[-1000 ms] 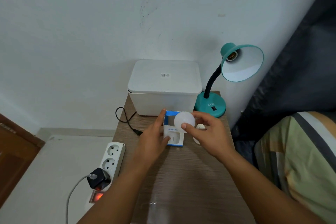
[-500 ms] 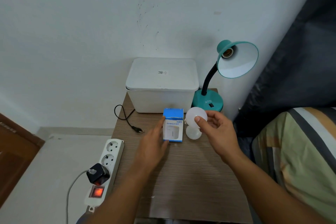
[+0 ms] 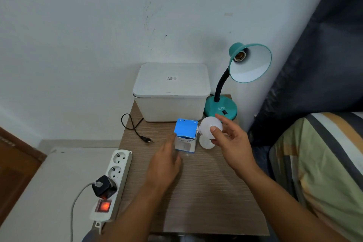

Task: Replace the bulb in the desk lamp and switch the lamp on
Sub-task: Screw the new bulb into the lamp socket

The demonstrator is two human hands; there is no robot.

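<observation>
A teal desk lamp (image 3: 221, 107) stands at the table's far right corner, its shade tilted toward me and its socket (image 3: 238, 56) bare. My right hand (image 3: 229, 143) holds a white bulb (image 3: 209, 126) in its fingertips, just above the table in front of the lamp base. A second white bulb (image 3: 205, 143) lies on the table under it. A blue and white bulb box (image 3: 185, 135) stands upright beside them. My left hand (image 3: 165, 161) rests with fingers at the box's left side, loosely spread. The lamp's black plug (image 3: 146, 140) lies loose on the table.
A white lidded storage box (image 3: 170, 92) fills the back of the small wooden table (image 3: 206, 192). A white power strip (image 3: 112, 180) with a lit red switch and one black plug lies left of the table. A striped bed cover (image 3: 314, 163) is on the right.
My right hand drew the white bulb out of the box and moved it right. The box was set upright on the table, and my left hand is easing off it.
</observation>
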